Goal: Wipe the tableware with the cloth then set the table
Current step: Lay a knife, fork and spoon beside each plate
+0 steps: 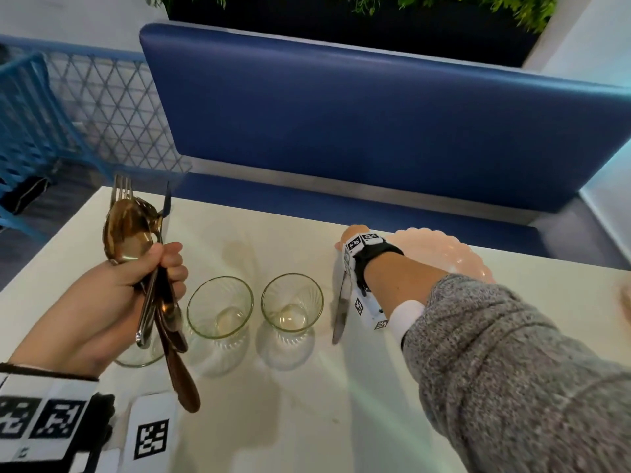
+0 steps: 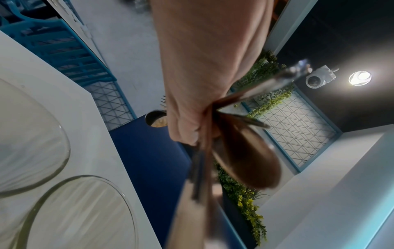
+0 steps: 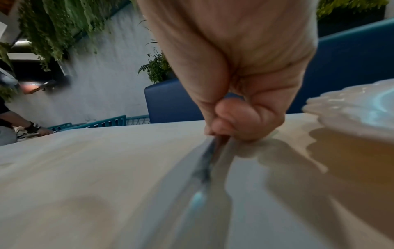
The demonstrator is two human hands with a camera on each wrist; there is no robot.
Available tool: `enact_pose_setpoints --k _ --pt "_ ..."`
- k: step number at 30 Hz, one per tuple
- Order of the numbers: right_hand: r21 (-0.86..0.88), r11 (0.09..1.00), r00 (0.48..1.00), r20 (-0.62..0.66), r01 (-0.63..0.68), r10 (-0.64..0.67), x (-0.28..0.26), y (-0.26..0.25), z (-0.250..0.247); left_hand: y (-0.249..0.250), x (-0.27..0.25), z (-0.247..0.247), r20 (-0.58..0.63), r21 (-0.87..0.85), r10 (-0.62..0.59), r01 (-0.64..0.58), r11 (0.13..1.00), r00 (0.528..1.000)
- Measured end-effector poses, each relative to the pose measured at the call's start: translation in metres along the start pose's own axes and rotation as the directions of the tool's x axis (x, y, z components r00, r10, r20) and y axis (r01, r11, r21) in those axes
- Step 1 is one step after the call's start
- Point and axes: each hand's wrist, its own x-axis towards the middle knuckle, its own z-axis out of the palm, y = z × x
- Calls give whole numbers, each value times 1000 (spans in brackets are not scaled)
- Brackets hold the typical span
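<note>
My left hand is raised over the table's left side. It grips a bundle of cutlery: a gold spoon, a fork, a knife and brown-handled pieces, heads pointing up. In the left wrist view the handles fan out below the fist. My right hand reaches to the far side, just left of a pink scalloped plate. Its fingertips pinch one end of a silver knife, which runs back toward me low over the white table. The knife looks blurred in the right wrist view.
Two clear glasses stand upright mid-table, and a third sits partly hidden under my left hand. A marker card lies near the front edge. A blue bench backs the table; a blue railing is at left.
</note>
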Motion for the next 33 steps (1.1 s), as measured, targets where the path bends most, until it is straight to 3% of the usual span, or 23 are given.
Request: enact_pose_setpoints --k 6,12,19,33 --pt "-24 999 1000 -10 24 -24 -11 -1 3 -3 2 0 -10 -32 -3 2 999 1000" --pt "175 983 990 -112 -61 82 -24 -4 16 -4 3 1 -19 -42 12 -13 999 1000" --pt "447 891 976 -149 -77 158 -25 -4 20 -6 -1 10 3 -40 -6 6 999 1000" --pt "386 922 977 -183 -28 107 -26 -1 20 -9 -10 15 42 -13 -11 12 1000 999"
